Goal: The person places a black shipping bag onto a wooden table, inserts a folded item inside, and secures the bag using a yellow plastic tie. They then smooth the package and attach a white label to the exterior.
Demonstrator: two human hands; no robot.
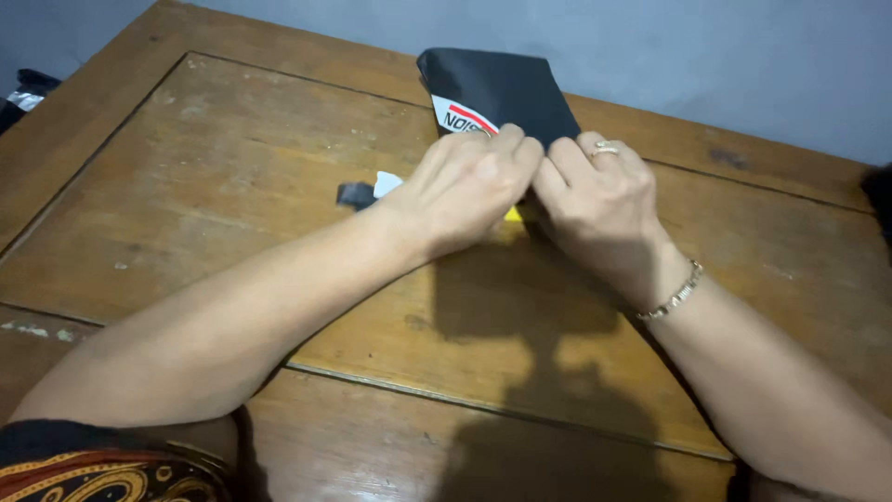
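A black folded package [502, 91] with a white and red label lies at the far middle of the wooden table [214, 177]. My left hand [463, 186] and my right hand [599, 200] meet at its near end, fingers pinched on it. A yellow bit shows between the hands. The right hand wears a ring and a bracelet. A small dark and white scrap [367, 191] lies just left of my left hand, partly hidden by it.
The table's far edge runs along a grey wall [743, 56]. A dark object [23, 93] sits off the table's far left corner. Patterned cloth [102, 474] shows at the bottom left.
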